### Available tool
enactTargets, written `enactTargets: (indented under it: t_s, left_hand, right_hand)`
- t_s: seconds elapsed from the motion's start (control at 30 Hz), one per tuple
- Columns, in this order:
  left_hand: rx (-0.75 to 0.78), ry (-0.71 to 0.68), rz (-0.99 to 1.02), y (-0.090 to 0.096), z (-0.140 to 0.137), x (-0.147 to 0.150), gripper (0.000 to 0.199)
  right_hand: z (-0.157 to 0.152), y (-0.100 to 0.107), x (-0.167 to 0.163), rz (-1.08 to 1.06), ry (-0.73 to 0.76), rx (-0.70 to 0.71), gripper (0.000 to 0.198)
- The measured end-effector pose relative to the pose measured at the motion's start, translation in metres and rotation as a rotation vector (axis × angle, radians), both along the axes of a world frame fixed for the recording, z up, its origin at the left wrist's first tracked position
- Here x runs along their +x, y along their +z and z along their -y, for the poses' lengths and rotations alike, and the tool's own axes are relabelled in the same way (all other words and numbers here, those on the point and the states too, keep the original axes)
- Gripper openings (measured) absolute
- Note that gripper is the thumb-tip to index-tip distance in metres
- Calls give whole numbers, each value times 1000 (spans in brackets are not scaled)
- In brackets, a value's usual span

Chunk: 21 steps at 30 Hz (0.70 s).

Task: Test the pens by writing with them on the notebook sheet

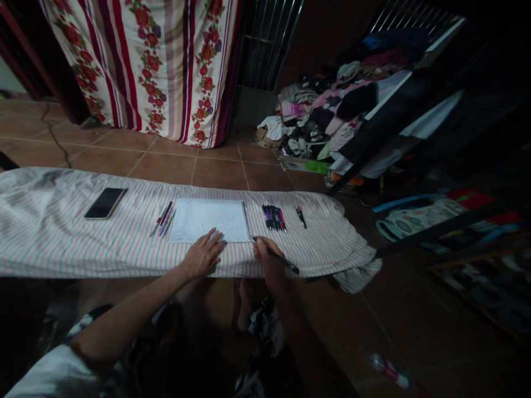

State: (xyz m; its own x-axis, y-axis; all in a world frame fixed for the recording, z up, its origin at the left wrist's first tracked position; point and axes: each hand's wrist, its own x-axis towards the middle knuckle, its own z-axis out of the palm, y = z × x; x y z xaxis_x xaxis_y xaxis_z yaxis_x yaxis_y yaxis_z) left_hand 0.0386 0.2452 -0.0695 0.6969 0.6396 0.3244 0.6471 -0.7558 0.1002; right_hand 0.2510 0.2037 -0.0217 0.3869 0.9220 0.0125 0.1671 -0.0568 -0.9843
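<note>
In the head view, the right hand [269, 254] has its fingers closed around a black pen [290, 266]. The pen's long axis slants: the tip points left and away from the person, toward the near spiral corner of a notebook [207, 216], and the back end juts out to the right of the fingers, toward the person. Whether the tip touches paper, I can't tell. The notebook lies ahead and left of those fingers, its long axis running left to right. The left hand [203, 255] is nearer, resting on its near edge, fingers slightly apart. Beyond the right fingers lies a row of pens [272, 218]; well left of the left fingers, a phone [105, 203].
</note>
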Motion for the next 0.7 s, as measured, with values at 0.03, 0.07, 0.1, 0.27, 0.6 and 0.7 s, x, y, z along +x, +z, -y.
enactTargets:
  t_s: [0.03, 0.07, 0.1, 0.27, 0.6, 0.7]
  left_hand:
    - [9, -38, -21, -4, -7, -1, 48]
    - [16, -77, -38, -8, -13, -2, 49]
    - [22, -118, -52, -12, -19, -2, 50]
    - [33, -160, -77, -25, -28, -3, 52]
    - [-39, -134, -66, -22, -28, -1, 51]
    - [-42, -133, -70, -22, -28, -1, 51]
  right_hand:
    - [-8, -6, 0, 7, 14, -7, 32]
    - [-15, -12, -1, 23, 30, -9, 30]
    - [-23, -17, -1, 45, 44, -3, 28]
    - [-54, -34, 1, 138, 106, 90, 20]
    - [-84, -64, -2, 372, 168, 64, 18]
    - [-85, -73, 0, 374, 103, 54, 22]
